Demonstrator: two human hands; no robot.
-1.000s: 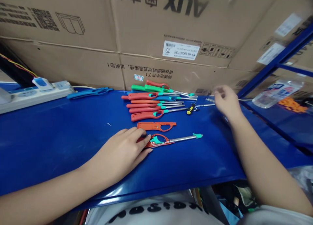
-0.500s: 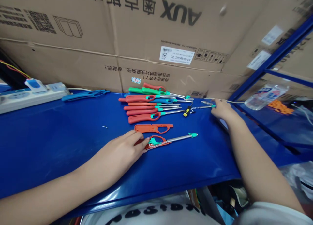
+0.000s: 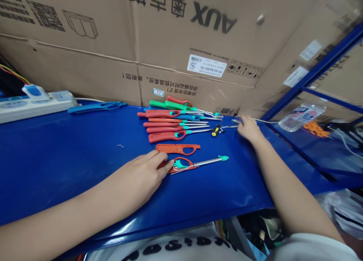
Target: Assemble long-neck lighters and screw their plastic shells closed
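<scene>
My left hand (image 3: 153, 170) is closed round the handle end of an opened orange lighter (image 3: 195, 166), whose green trigger and metal tube point right. Just behind it lies a separate orange casing half (image 3: 167, 149). Several red, green and blue lighters (image 3: 164, 136) lie in a row farther back, tubes to the right. Close to their tips is a small black-and-yellow piece (image 3: 216, 131) with wires. At the right rear, my right hand (image 3: 249, 128) has its fingers bent down over thin metal parts (image 3: 235, 122); whether it grips them is unclear.
A cardboard box (image 3: 159, 45) stands behind the blue table (image 3: 70, 155). On the left are a power strip (image 3: 53, 105) and a blue lighter casing (image 3: 96, 107). A plastic bottle (image 3: 300, 116) and orange pieces (image 3: 316, 128) lie beyond the blue frame at right.
My right hand has shifted slightly left over the thin metal parts, covering more of them. My left hand stays on the orange lighter.
</scene>
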